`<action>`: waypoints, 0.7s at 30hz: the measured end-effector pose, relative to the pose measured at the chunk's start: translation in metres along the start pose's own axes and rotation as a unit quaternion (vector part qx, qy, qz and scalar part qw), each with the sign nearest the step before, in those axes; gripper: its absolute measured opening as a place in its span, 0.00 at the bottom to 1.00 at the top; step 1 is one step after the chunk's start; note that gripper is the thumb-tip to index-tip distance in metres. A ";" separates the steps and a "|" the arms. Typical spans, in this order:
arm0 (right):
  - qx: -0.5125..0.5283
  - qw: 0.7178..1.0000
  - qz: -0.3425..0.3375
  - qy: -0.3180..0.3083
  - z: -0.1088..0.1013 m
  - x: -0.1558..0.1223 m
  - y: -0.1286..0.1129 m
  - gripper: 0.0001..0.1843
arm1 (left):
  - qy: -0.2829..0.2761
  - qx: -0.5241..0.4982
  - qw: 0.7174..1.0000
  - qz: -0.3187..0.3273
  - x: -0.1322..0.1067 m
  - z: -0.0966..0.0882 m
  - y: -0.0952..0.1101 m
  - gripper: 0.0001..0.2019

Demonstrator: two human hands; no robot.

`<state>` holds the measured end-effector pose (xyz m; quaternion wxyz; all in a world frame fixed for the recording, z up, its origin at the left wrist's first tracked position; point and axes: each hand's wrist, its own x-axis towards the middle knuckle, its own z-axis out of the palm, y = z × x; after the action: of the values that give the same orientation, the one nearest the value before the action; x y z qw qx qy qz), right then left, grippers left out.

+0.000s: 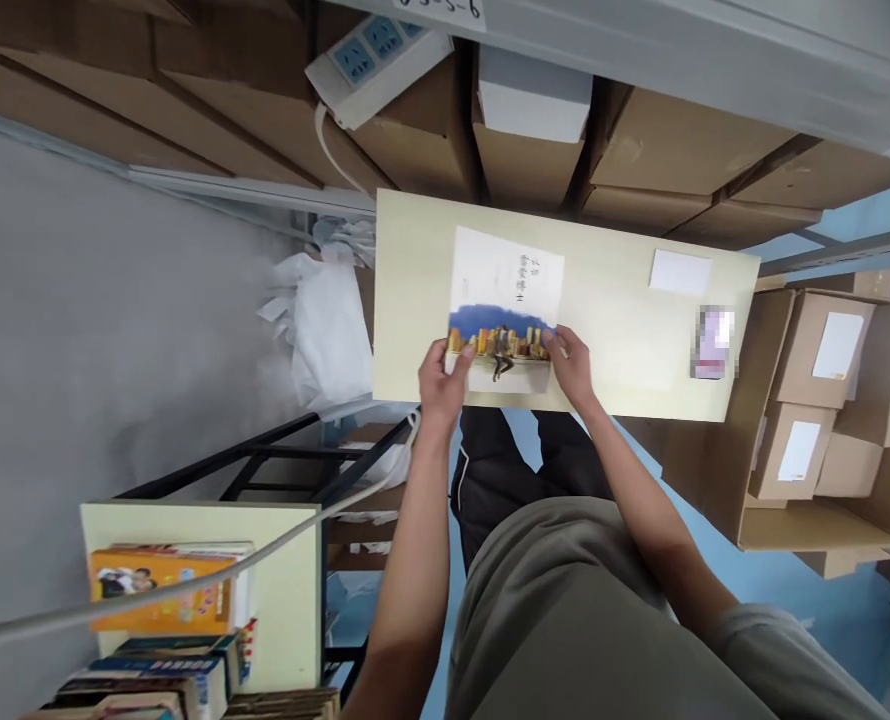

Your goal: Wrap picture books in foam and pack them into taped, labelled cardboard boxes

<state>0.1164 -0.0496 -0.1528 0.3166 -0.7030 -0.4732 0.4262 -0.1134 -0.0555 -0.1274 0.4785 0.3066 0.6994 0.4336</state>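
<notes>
A picture book (pixel 505 310) with a white cover, a blue band, yellow buildings and a small seated figure is held at its lower part over a pale yellow table (pixel 610 350). My left hand (pixel 443 378) grips its left edge, thumb on the cover. On the opposite edge, my right hand (pixel 569 362) pinches the book, thumb also towards the cover. The fingers under the book are hidden. I cannot tell whether the book rests on the tabletop.
A white slip (pixel 680 271) and a blurred-out purple object (pixel 713 342) lie on the table's right. Cardboard boxes (pixel 692 140) and a power strip (pixel 377 65) line the back. An open carton (pixel 745 480) stands right. Books (pixel 160 590) and a grey cable (pixel 280 545) are lower left.
</notes>
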 end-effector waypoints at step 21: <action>-0.126 0.992 -0.014 -0.012 -0.010 0.022 0.038 0.32 | 0.092 0.263 0.960 -0.009 0.053 0.008 -0.035 0.09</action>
<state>0.1447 -0.0429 -0.1875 0.2259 -0.7253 -0.5364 0.3676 -0.1257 -0.0236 -0.1820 0.3181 0.3739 0.8327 0.2563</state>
